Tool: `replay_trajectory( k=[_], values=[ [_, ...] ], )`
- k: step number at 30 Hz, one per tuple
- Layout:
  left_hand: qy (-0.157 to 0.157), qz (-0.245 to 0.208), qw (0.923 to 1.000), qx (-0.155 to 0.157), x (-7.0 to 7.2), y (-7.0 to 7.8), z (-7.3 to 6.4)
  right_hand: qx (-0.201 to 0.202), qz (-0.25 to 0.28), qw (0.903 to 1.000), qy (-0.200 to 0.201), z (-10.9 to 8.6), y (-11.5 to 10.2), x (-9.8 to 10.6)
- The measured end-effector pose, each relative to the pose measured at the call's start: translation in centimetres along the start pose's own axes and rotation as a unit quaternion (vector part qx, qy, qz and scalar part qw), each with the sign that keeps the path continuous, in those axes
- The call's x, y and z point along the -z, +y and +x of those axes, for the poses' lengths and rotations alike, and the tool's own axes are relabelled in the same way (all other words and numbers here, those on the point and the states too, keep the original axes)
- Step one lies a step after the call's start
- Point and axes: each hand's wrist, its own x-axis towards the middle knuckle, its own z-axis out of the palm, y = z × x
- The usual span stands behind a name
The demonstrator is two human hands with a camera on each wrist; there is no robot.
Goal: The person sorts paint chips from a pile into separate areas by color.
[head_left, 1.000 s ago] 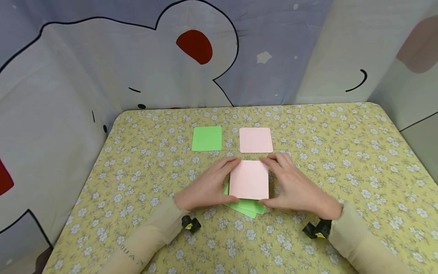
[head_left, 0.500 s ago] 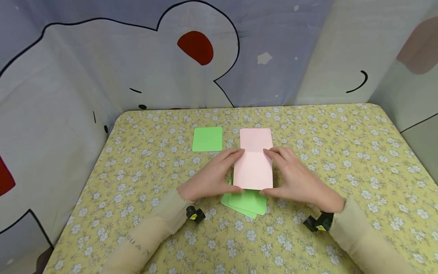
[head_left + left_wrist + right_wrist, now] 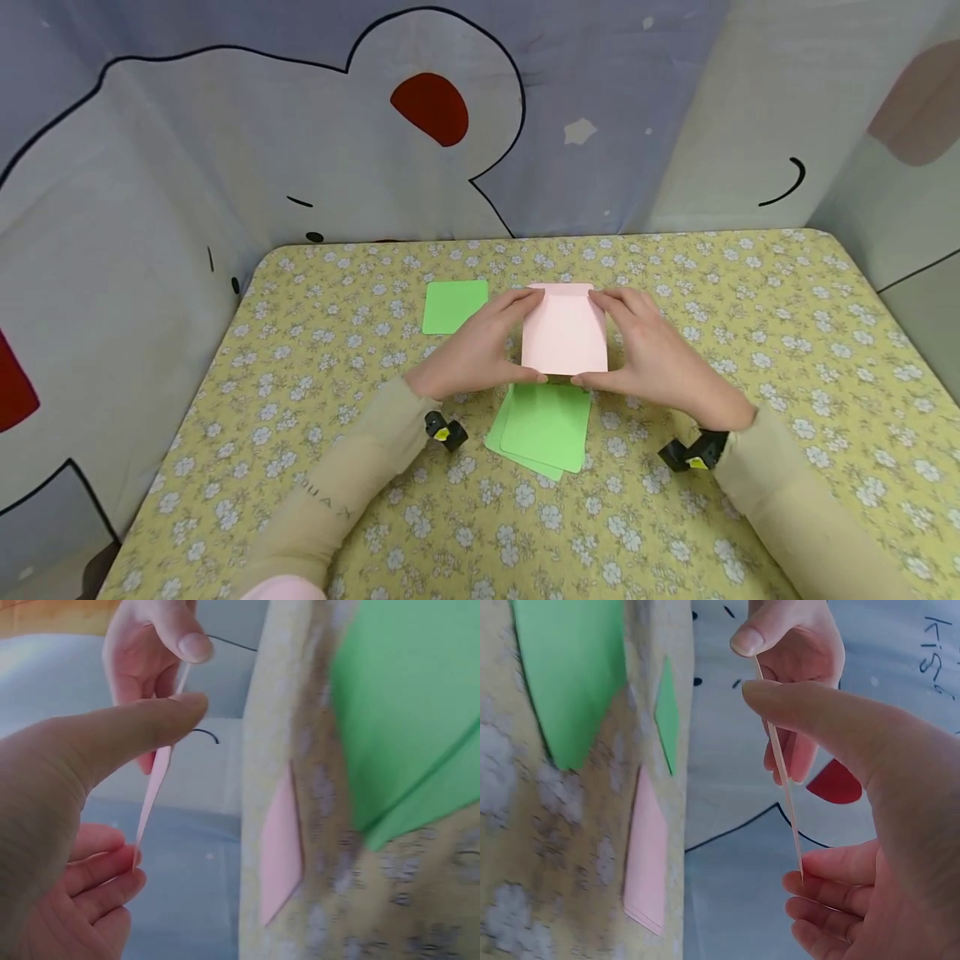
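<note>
A pink square card (image 3: 564,337) is held level above the table between both hands. My left hand (image 3: 483,350) pinches its left side, thumb at the near corner and fingers at the far one. On the opposite edge my right hand (image 3: 652,354) grips it the same way. The wrist views show the held card edge-on, thin and clear of the tabletop. Under it lies another pink card (image 3: 646,859), mostly covered in the head view; layered edges show along one side. Closer to me rests a loose pile of green cards (image 3: 546,429), slightly fanned.
A green card (image 3: 452,305) lies at the back, left of the pink one. Yellow floral cloth (image 3: 750,333) covers the table. A printed curtain (image 3: 585,108) hangs behind the far edge, and black cameras sit on both wrists.
Both hands have carried the pink card away from me, off the green pile and over the pink card at the back. The green pile has come into fuller view.
</note>
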Motion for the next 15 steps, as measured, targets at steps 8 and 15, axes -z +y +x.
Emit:
replay_trajectory(
  k=[8, 15],
  values=[
    [0.009, -0.007, 0.9999, 0.006, 1.1, -0.2, 2.4, -0.016, 0.004, 0.9998, 0.008, 1.9, 0.9, 1.1],
    [0.009, -0.023, 0.9989, 0.04, 1.8, -0.9, 4.5, -0.043, 0.013, 0.999, -0.008, 3.8, 2.3, 1.5]
  ],
)
